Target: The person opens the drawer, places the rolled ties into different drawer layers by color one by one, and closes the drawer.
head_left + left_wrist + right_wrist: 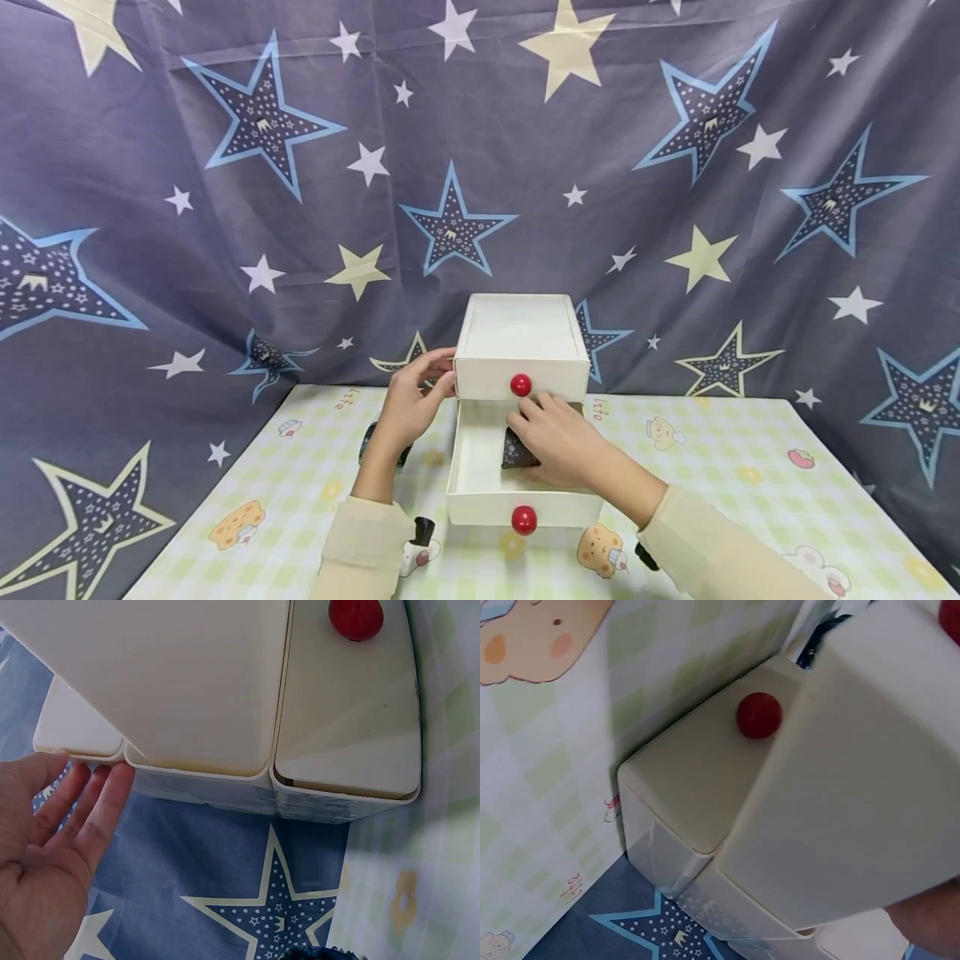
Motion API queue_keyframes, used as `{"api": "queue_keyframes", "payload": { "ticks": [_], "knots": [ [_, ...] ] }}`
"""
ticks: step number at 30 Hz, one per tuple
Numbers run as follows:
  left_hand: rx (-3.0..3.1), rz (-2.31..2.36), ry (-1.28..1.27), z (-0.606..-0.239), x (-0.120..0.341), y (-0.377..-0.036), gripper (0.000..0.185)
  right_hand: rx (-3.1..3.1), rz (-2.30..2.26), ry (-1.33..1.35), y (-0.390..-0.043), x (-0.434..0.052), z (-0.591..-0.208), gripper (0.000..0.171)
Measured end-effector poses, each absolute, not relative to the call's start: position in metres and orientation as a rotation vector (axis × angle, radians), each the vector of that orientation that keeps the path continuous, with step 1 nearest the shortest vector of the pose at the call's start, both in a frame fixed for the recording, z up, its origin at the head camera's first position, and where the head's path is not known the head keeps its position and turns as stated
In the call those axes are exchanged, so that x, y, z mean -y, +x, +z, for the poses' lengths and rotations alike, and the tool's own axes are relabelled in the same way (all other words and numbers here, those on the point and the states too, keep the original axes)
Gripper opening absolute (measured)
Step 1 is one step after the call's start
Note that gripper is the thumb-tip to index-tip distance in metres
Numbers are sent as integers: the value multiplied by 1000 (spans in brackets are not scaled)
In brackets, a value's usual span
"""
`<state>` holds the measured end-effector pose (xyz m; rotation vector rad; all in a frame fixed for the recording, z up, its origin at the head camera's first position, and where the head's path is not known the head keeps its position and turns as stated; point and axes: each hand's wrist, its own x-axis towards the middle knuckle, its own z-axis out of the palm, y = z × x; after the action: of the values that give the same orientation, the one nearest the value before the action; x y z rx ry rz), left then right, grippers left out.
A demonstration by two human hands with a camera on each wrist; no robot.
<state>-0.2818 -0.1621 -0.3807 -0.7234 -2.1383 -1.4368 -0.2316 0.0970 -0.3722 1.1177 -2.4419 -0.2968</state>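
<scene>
A white drawer unit [525, 329] with red knobs stands on the table, its middle drawer [472, 458] pulled out. My right hand [558, 442] reaches into that drawer, fingers curled over a small dark patterned item, perhaps a wallet [517, 451]; the hand covers much of it. At the unit's upper left side is my left hand [412, 400], thumb and fingertips touching the edge by the top drawer [487, 377]. The left wrist view shows that hand [56, 847] with fairly straight fingers and nothing in the palm. In the right wrist view the drawer wall [855, 772] hides most of the right hand.
Below the pulled-out drawer is a closed bottom drawer with a red knob [759, 715]. A dark object [367, 442] lies partly behind the left wrist. A green checked cloth [285, 492] covers the table, and a star-patterned curtain [487, 125] hangs behind the unit.
</scene>
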Motion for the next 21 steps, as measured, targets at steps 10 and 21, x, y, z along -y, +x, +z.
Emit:
{"api": "queue_keyframes", "payload": {
  "ticks": [10,21],
  "knots": [
    [2132,-1440,-724,-381,163,-282,37,2517,-127,1203,-224,-100,-359,57],
    [2128,-1433,-729,-380,163,-282,37,2448,-115,1255,-212,-107,-344,43]
  ]
}}
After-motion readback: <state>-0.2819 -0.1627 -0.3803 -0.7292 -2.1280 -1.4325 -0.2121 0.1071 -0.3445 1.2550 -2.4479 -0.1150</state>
